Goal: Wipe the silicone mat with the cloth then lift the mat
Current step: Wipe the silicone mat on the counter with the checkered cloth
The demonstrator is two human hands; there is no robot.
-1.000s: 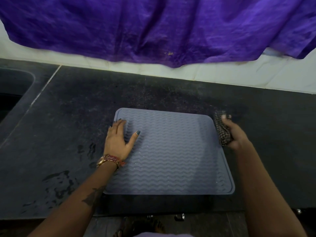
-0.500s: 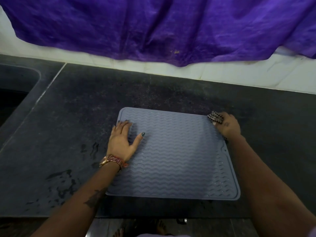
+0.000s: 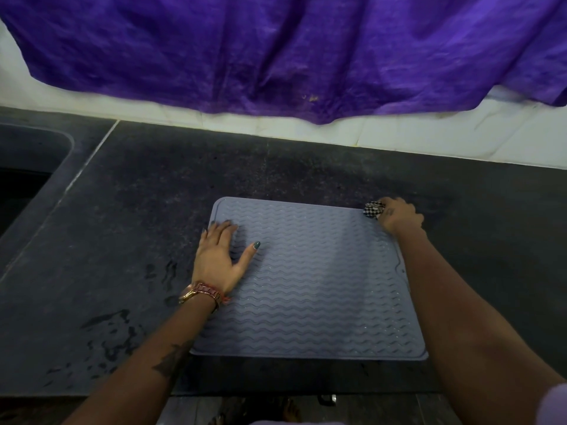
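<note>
A grey-blue silicone mat [image 3: 319, 280] with a wavy ribbed surface lies flat on the dark stone counter [image 3: 147, 216]. My left hand [image 3: 219, 257] rests flat on the mat's left part, fingers straight and thumb spread. At the mat's far right corner my right hand [image 3: 399, 217] grips a bunched black-and-white checked cloth [image 3: 373, 209]. Most of the cloth is hidden inside the fist; only a small wad sticks out to the left.
A purple fabric [image 3: 291, 53] hangs over the white tiled wall behind the counter. A sink recess [image 3: 27, 167] opens at the far left. Wet streaks [image 3: 116, 329] mark the counter left of the mat. The counter's front edge runs just below the mat.
My right hand has slid with the cloth from the mat's right edge up to its far right corner. My left hand stays pressed in the same spot on the mat.
</note>
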